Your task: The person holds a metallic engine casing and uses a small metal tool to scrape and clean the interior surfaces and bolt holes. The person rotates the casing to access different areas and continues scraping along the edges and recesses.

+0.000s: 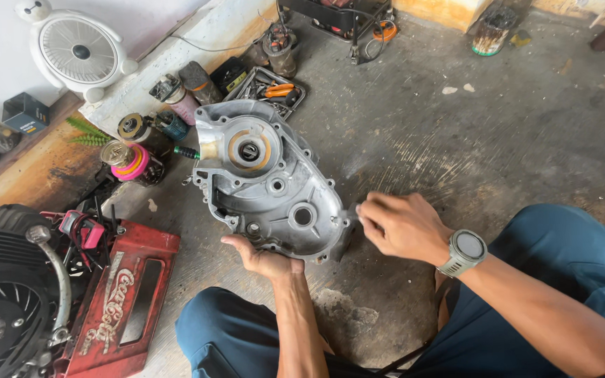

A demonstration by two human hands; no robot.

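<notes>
A grey cast-aluminium engine case cover (264,178) is tilted up off the concrete floor, its inner side facing me, with several round bores and a brownish ring around the upper one. My left hand (264,259) grips its near bottom edge from underneath. My right hand (400,225), with a grey watch on the wrist, has its fingers curled against the cover's lower right corner; whether it pinches something small there I cannot tell. My knees in blue trousers frame the bottom of the view.
A red metal crate (124,301) and a black engine with cooling fins (1,294) sit at the left. Spray cans, tins and a tray of pliers (274,89) lie behind the cover. A white fan (78,49) stands by the wall.
</notes>
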